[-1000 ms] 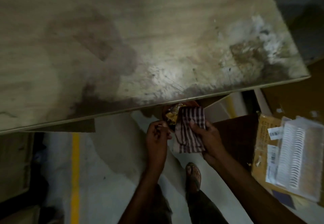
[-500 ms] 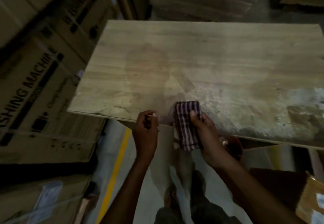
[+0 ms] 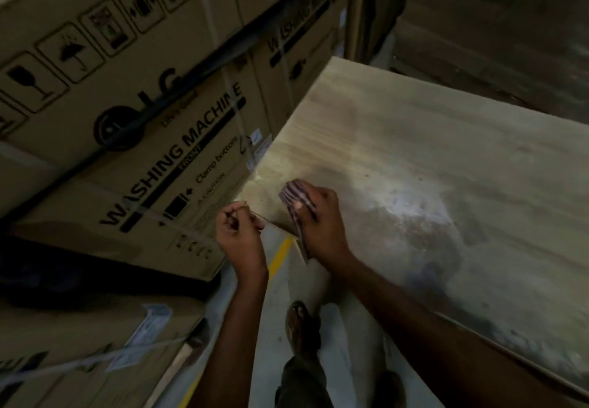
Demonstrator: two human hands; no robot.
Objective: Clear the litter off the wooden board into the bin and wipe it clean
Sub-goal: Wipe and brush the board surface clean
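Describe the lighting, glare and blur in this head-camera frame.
Head view: dim overall, with the corners near black; a pale glare patch lies on the wooden board just right of the right hand; the striped cloth under that hand is smeared by blur; the carton print is legible, but the lower-left boxes blur; the wide lens seems to bow straight edges.

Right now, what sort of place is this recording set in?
Most likely a warehouse or appliance stockroom: stacked cartons printed "WASHING MACHINE" with handling symbols, a yellow line painted on the floor, and a wooden board as the work surface.
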